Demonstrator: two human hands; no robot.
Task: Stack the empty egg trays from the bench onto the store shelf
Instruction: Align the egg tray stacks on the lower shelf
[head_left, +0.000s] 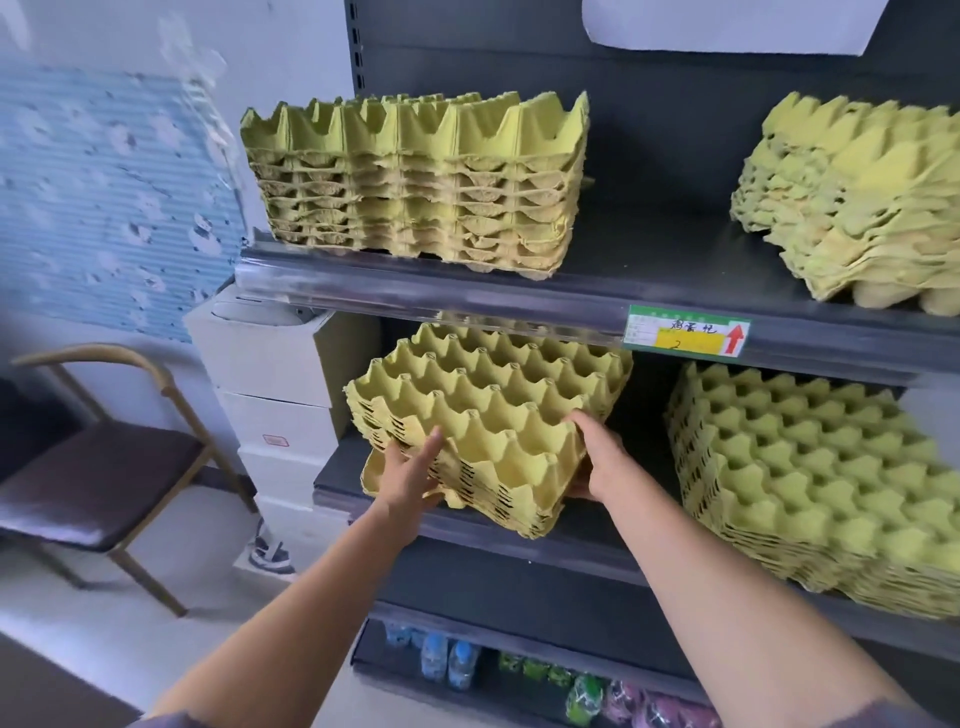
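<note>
The person is at the dark metal store shelf with both arms reached out to the middle level. A stack of yellow pulp egg trays is at the left end of that level, cups up and all empty. Its near edge sticks out over the front lip. The lowest tray pokes out to the left of the ones above it. I can't tell whether the stack is fully resting on the board.

The left hand grips the near left corner, one digit laid up over the top tray and the rest tucked under. The right hand clamps the near right corner the same way, above and beneath.

Just to the right on the same level sits a taller stack of trays, also empty. The level above carries two more piles: a neat one on the left and a skewed one on the right, well apart. A green and yellow price label is clipped to the rail between the levels.

The bottom level holds small water bottles and green and pink packets. White cartons are piled beside the shelf, and a wooden-framed chair stands to their left.
</note>
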